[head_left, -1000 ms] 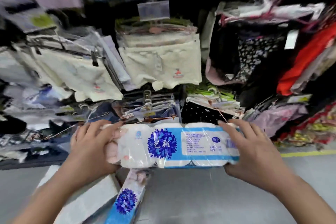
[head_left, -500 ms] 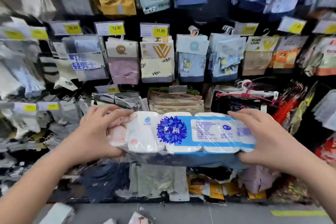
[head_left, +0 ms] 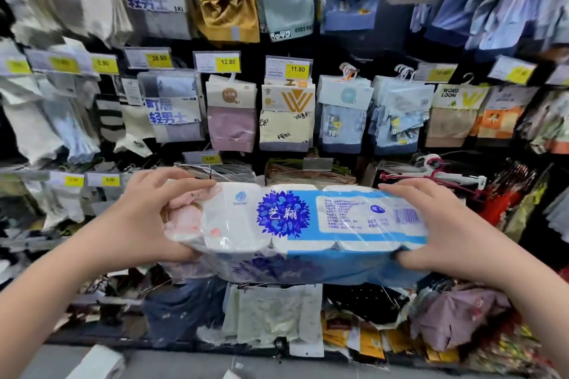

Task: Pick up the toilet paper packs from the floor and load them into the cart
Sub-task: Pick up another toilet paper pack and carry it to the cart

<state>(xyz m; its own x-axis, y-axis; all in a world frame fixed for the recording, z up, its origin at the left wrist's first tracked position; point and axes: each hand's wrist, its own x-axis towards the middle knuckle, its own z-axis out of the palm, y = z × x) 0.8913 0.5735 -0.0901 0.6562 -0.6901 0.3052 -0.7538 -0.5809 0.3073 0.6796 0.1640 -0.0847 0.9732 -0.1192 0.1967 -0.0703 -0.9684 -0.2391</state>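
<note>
A long toilet paper pack, white rolls in clear wrap with a blue band and a purple flower logo, is held level in front of me at chest height. My left hand grips its left end, fingers curled over the top and thumb underneath. My right hand grips its right end the same way. A white corner of another pack lies on the grey floor at the bottom left. No cart is in view.
A dark wall rack filled with hanging packaged underwear and socks stands straight ahead, with yellow price tags on its rails. Loose clothing fills the lower rows. A strip of grey floor shows along the bottom.
Both hands have lifted the pack from near the floor up to chest height. My view has risen with it, from the floor and lower rack to the upper rows of hanging goods.
</note>
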